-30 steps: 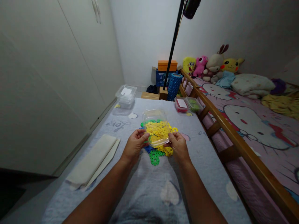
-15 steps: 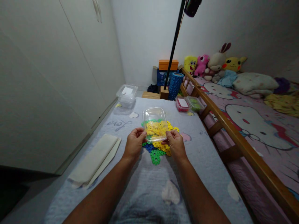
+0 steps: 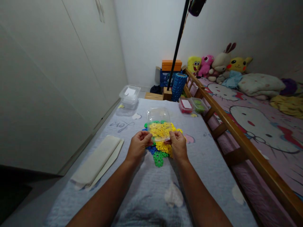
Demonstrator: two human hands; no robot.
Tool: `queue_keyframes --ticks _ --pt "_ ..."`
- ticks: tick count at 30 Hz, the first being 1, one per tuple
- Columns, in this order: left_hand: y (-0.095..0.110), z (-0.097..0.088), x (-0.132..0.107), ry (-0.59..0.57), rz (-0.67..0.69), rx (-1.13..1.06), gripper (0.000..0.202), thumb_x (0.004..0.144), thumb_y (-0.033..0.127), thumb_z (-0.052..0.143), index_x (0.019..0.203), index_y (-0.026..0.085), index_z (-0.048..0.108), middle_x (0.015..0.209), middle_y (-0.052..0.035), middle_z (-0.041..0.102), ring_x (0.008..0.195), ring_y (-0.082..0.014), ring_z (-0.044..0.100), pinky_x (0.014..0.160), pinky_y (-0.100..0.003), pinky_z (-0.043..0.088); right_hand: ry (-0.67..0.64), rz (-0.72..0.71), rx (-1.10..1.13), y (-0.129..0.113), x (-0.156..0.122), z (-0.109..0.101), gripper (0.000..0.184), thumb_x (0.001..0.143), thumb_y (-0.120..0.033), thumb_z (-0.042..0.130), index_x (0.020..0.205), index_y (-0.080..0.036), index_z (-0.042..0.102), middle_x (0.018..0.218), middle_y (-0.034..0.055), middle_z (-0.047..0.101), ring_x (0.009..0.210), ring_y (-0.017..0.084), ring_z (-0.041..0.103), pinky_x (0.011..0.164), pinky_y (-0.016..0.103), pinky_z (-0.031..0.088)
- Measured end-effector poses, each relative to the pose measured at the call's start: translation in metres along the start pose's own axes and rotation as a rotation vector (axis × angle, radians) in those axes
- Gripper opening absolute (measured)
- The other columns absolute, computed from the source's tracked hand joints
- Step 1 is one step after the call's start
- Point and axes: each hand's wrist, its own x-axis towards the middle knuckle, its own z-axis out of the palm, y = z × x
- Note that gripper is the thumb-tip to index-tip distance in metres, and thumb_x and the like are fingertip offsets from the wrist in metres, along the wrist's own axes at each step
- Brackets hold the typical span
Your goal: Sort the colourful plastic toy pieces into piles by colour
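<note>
Between both hands I hold a clear plastic container lid (image 3: 159,115), tilted up over a heap of toy pieces. My left hand (image 3: 139,143) pinches its near left corner, thumb on top. At the near right corner my right hand (image 3: 177,143) grips the same lid in the same way. Yellow notched plastic discs (image 3: 163,147) show through the lid and around it. Green discs (image 3: 158,160) lie at the near side of the heap, with blue discs (image 3: 151,149) beside them. The lower parts of the heap are hidden.
Stacked clear containers (image 3: 129,94) stand at the far left of the cloth-covered table (image 3: 201,176). At the far right sit a box of red pieces (image 3: 186,106) and a box of green pieces (image 3: 199,106). Folded beige cloth (image 3: 98,160) lies left. A wooden bed rail (image 3: 246,151) runs along the right.
The lid has tilted slightly, its near edge a little higher, with both hands still on its corners. The whole view has shifted slightly.
</note>
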Motion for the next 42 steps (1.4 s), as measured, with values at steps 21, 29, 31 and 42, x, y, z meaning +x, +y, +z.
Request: queue_keyframes --ticks 21,29,31,42 --pt "0.019 -0.025 0.013 0.147 0.037 -0.116 0.046 0.054 0.031 0.083 0.086 0.018 0.053 0.065 0.0072 0.061 0.053 -0.0078 0.060 0.057 -0.021 0.053 -0.144 0.030 0.028 0.001 0.001 0.053 0.046 0.070 -0.058 0.075 0.076 -0.021 0.049 0.062 -0.0085 0.053 0.050 0.010 0.062 0.046 0.024 0.059" --pt "0.047 -0.051 0.022 0.243 0.021 -0.083 0.034 0.057 0.022 0.078 0.082 0.016 0.056 0.066 0.0054 0.058 0.056 -0.0068 0.058 0.060 -0.021 0.056 -0.297 0.130 -0.040 -0.005 0.009 0.067 0.043 0.075 -0.059 0.069 0.085 -0.020 0.052 0.066 -0.0050 0.058 0.060 0.013 0.066 0.047 0.024 0.059" --pt "0.058 -0.067 0.031 0.301 0.015 -0.094 0.028 0.059 0.019 0.075 0.079 0.017 0.056 0.065 0.0053 0.056 0.054 -0.0067 0.057 0.058 -0.021 0.056 -0.318 0.128 -0.091 -0.012 0.013 0.062 0.042 0.076 -0.056 0.068 0.090 -0.020 0.053 0.072 -0.0038 0.059 0.063 0.014 0.067 0.045 0.023 0.057" --pt "0.073 -0.161 0.095 0.528 0.048 0.019 0.016 0.060 0.009 0.066 0.068 0.015 0.054 0.061 0.0042 0.052 0.050 -0.0068 0.050 0.049 -0.020 0.052 -0.121 0.029 -0.244 -0.018 0.045 -0.011 0.041 0.066 -0.036 0.070 0.101 -0.021 0.054 0.081 -0.0042 0.057 0.067 0.014 0.064 0.047 0.022 0.054"
